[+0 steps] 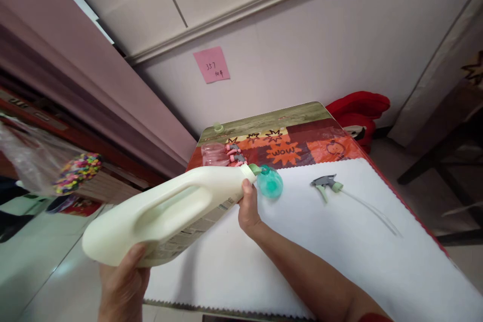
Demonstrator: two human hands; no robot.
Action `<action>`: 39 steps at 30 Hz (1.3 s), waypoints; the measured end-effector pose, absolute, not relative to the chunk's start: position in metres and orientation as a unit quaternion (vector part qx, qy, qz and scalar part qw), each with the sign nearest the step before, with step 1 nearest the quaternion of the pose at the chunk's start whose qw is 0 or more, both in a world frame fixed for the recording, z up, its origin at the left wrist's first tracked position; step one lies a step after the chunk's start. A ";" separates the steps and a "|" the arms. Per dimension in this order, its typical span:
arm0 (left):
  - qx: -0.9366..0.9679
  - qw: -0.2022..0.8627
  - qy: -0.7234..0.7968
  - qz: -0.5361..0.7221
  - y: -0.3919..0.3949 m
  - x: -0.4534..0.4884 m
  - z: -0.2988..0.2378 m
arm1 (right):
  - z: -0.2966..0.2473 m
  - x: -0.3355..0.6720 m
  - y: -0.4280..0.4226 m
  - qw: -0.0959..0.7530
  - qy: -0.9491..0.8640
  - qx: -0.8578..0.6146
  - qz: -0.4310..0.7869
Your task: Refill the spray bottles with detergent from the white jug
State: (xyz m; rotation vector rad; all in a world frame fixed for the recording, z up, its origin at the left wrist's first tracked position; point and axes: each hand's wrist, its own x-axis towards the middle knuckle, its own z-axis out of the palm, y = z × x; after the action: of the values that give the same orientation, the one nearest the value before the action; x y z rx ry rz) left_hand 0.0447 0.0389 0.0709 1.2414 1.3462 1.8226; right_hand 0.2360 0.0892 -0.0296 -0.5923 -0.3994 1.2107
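Note:
My left hand (123,282) grips the base of a large cream plastic jug (166,211), which is tipped on its side with its neck pointing right. My right hand (249,209) is closed near the jug's neck, its thumb against the jug's shoulder. The jug's mouth meets a small teal bottle (270,182) that stands on the white cloth (320,251); what my right fingers grip is hidden behind the jug. A grey and green spray trigger head with a long clear tube (326,186) lies on the cloth to the right.
Two pink spray bottles (222,155) lie at the table's far left edge, and a green cap (218,127) sits behind them. A patterned orange cover (302,148) shows beyond the cloth. A red plush toy (356,110) is by the wall, a dark chair at the right.

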 end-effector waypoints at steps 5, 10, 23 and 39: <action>0.466 0.275 0.493 0.681 0.040 0.046 0.072 | -0.029 0.236 0.090 0.766 -0.178 -0.268 0.557; 0.458 0.274 0.505 0.679 0.039 0.047 0.072 | -0.029 0.237 0.089 0.765 -0.184 -0.275 0.552; 0.461 0.279 0.503 0.676 0.037 0.042 0.069 | -0.032 0.235 0.089 0.764 -0.196 -0.275 0.550; 0.461 0.270 0.505 0.678 0.037 0.043 0.068 | -0.028 0.237 0.088 0.760 -0.183 -0.279 0.557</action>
State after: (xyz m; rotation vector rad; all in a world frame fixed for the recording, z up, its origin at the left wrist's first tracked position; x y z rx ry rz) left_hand 0.0435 0.0374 0.0678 1.2429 1.3596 1.8267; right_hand 0.2368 0.0878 -0.0282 -0.6077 -0.3995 1.2132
